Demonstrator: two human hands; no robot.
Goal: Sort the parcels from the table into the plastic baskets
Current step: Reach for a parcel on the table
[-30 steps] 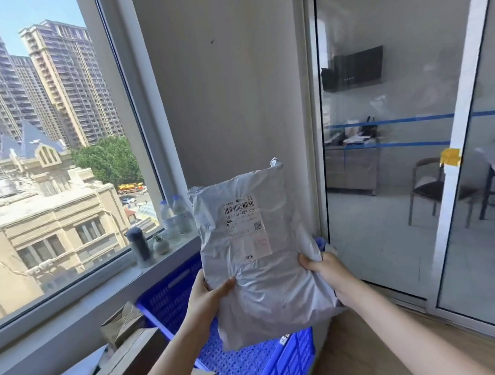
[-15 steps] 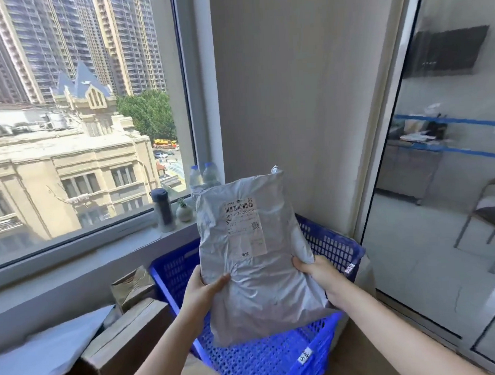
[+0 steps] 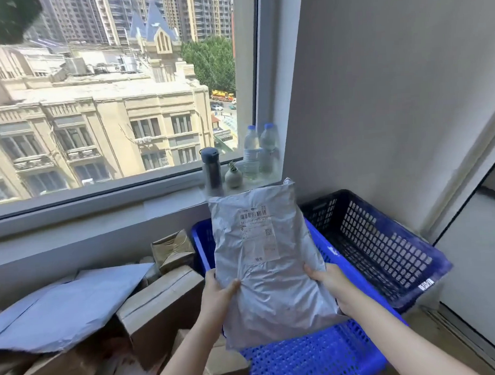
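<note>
Held upright above blue basket (image 3: 306, 356): grey parcel (image 3: 270, 286), a glossy, crinkled plastic mailer with white barcode label (image 3: 257, 232) on its upper front. Gripped at lower sides by left hand (image 3: 217, 295) and right hand (image 3: 331, 286), thumbs on front, fingers hidden behind. Rigid perforated plastic below; darker basket (image 3: 387, 251) touching on the right. Creased cardboard boxes (image 3: 160, 306) piled left.

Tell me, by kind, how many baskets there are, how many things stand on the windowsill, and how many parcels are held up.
Baskets: 2, a bright blue basket and a dark blue basket
Water bottles: 2
Flask: 1
Small vase: 1
Parcel, held up: 1
Total: 7
</note>
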